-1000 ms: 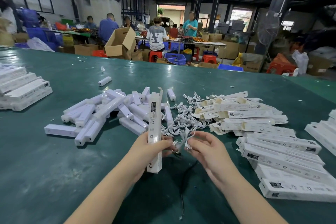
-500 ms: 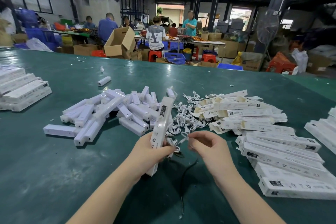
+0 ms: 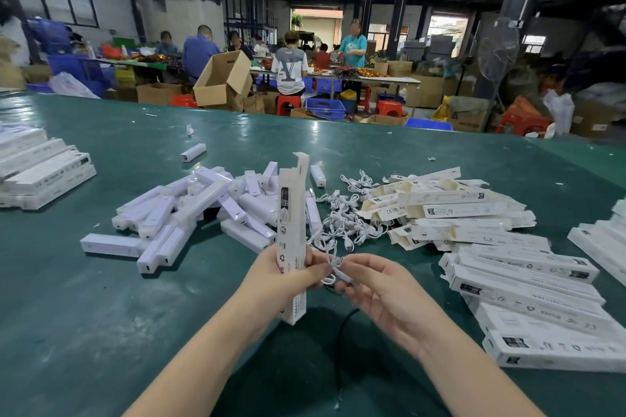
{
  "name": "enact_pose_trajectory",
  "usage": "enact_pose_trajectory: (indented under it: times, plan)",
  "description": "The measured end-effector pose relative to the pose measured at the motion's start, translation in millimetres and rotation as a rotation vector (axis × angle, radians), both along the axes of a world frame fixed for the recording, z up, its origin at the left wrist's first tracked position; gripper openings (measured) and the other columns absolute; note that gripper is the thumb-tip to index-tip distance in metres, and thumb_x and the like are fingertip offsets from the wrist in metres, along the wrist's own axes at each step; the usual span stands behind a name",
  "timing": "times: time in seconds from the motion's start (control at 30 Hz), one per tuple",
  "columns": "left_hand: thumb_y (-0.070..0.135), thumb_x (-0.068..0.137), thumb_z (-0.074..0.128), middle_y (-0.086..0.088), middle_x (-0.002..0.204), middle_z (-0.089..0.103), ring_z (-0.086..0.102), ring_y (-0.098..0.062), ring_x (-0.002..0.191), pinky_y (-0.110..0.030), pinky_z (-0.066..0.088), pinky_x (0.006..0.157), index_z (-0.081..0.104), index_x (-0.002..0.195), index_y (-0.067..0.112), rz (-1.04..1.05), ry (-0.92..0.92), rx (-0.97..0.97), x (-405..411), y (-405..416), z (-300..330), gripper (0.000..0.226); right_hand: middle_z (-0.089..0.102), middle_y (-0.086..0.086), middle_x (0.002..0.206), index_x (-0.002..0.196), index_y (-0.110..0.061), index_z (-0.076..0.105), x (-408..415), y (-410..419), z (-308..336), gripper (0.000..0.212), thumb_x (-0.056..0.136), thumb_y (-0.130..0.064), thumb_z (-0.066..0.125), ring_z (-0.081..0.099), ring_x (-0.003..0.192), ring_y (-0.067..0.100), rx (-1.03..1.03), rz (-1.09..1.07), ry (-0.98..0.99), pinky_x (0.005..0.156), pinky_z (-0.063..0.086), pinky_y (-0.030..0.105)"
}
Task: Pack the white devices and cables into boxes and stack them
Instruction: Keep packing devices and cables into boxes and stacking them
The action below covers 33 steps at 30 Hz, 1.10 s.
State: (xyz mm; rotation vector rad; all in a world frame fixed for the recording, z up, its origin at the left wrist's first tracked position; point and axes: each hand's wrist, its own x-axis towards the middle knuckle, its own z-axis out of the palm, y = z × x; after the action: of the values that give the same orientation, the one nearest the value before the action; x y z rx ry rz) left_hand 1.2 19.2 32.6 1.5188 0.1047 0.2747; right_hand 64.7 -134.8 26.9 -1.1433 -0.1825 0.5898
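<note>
Box (image 3: 292,230) held upright close to the middle of the view, top flap open and sticking up. Wrapped around its lower half: the left grip (image 3: 277,278), fingers and thumb curled tight on the box. Bottom end of the box poking out under that grip, above the green tabletop (image 3: 101,332).

Just beside it, at 3 o'clock from the box: the right grip (image 3: 376,291), narrow, pinching a small white cable (image 3: 340,272) between thumb and fingertips. Cable right next to the left fingers; touching them or not, cannot tell.

Behind the box, at 10 o'clock: a messy pile of white devices (image 3: 203,210), long and blocky, lying every which way. One lone device (image 3: 193,152) farther off at 11 o'clock.

At 1 o'clock: a tangle of white cables (image 3: 345,223). Past that, at 2 o'clock: a heap of open boxes (image 3: 447,210) with flaps loose.

At 4 o'clock: flat boxes (image 3: 528,298) laid side by side in a row. More boxes (image 3: 603,240) at the right edge, at 3 o'clock. Over at 9 o'clock: a low stack of boxes (image 3: 44,169).

Near 6 o'clock, under the wrists: a thin black cord (image 3: 340,349) on the tabletop.

Far off at 12 o'clock: people at other tables, and a tipped brown carton (image 3: 223,78).
</note>
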Motion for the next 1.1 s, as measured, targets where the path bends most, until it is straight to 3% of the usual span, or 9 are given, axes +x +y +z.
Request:
enact_pose_trajectory:
  times: [0.07,0.23,0.4,0.57,0.63,0.73,0.9,1.03,1.1]
  plan:
    - [-0.001,0.079,0.073,-0.011,0.088,0.073,0.067,-0.013,0.080,-0.028,0.056,0.081,0.070,0.060,0.030,0.006,-0.025,0.050,0.1,0.0,0.6,0.036,0.070,0.013,0.073,0.081,0.001,0.072,1.8,-2.0,-1.6,0.027,0.058,-0.012,0.078,0.067,0.059,0.016,0.001,0.012,-0.007,0.055,0.053,0.017]
    - [0.002,0.076,0.078,-0.012,0.078,0.071,0.063,-0.012,0.069,-0.024,0.053,0.070,0.068,0.062,0.023,0.060,-0.072,0.197,1.4,-1.8,-3.9,0.027,0.073,0.013,0.086,0.091,0.004,0.073,0.8,-2.3,3.0,0.021,0.085,-0.015,0.068,0.070,0.073,0.017,-0.025,0.098,0.020,0.066,0.058,0.022]
    - [-0.004,0.076,0.075,0.015,0.052,0.056,0.047,0.003,0.049,-0.009,0.038,0.052,0.062,0.066,0.026,0.005,-0.145,0.312,-0.3,-1.9,-11.7,0.034,0.072,0.018,0.106,0.109,-0.004,0.071,-3.0,-2.6,2.7,0.034,0.081,-0.023,0.075,0.067,0.085,0.015,-0.191,0.114,-0.165,0.075,0.054,0.022]
    - [0.005,0.076,0.075,0.018,0.056,0.059,0.049,0.005,0.052,-0.008,0.039,0.054,0.067,0.075,0.027,-0.028,-0.184,0.370,0.7,1.3,-13.6,0.024,0.076,0.010,0.096,0.092,-0.012,0.078,-2.2,-10.2,6.1,0.012,0.081,-0.016,0.076,0.071,0.090,0.015,-0.295,0.087,-0.297,0.076,0.055,0.020]
    - [0.012,0.073,0.072,0.016,0.060,0.060,0.049,0.004,0.054,-0.011,0.039,0.054,0.066,0.078,0.033,-0.007,-0.201,0.444,1.6,2.6,-15.8,0.022,0.077,0.005,0.090,0.091,-0.016,0.077,-4.7,-10.0,6.8,0.015,0.080,-0.026,0.078,0.071,0.082,0.011,-0.401,0.082,-0.348,0.073,0.056,0.020]
    - [0.015,0.071,0.068,0.002,0.073,0.065,0.052,-0.003,0.063,-0.025,0.045,0.058,0.066,0.087,0.025,-0.015,-0.220,0.532,4.4,5.1,-22.0,0.019,0.076,0.005,0.087,0.091,-0.012,0.075,-5.4,-3.7,2.1,0.021,0.079,-0.028,0.079,0.070,0.075,0.014,-0.536,0.010,-0.379,0.081,0.059,0.031]
    - [0.016,0.075,0.070,0.006,0.079,0.068,0.061,-0.014,0.068,-0.033,0.051,0.062,0.066,0.092,0.028,0.013,-0.216,0.579,7.2,4.9,-28.6,0.021,0.077,0.008,0.090,0.094,-0.006,0.074,0.2,-5.7,1.5,0.024,0.073,-0.015,0.081,0.073,0.087,0.020,-0.435,-0.060,-0.271,0.083,0.059,0.030]
    - [0.025,0.075,0.066,0.016,0.072,0.057,0.050,-0.004,0.063,-0.015,0.038,0.054,0.052,0.074,0.037,0.130,-0.208,0.775,9.0,9.8,-29.5,0.018,0.076,-0.003,0.093,0.097,-0.018,0.076,6.6,-11.7,1.3,0.024,0.074,-0.015,0.083,0.071,0.091,0.014,-0.488,-0.248,-0.316,0.085,0.054,0.027]
    - [0.024,0.075,0.062,0.017,0.076,0.054,0.049,-0.004,0.067,-0.016,0.036,0.054,0.046,0.072,0.037,0.195,-0.123,0.887,9.1,15.2,-29.7,0.020,0.076,-0.006,0.091,0.098,-0.021,0.075,11.5,-17.6,4.6,0.026,0.074,-0.017,0.083,0.069,0.091,0.010,-0.407,-0.381,-0.342,0.086,0.051,0.026]
